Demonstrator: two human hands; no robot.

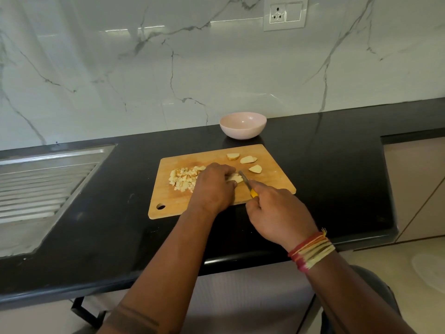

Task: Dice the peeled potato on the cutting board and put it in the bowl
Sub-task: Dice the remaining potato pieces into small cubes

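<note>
My left hand holds the potato slice down on the cutting board; my right hand grips the knife. I should keep the fingertips curled back and cut evenly. The bowl waits behind.

Counted: one cutting board, one bowl, one knife, three loose potato slices, one diced pile, a fourth slice being cut.

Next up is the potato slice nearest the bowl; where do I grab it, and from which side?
Pinch the slice nearest the bowl across its short width from above. It lies flat on the cutting board, apart from the other slices, so fingers probably fit at both long edges.
</note>
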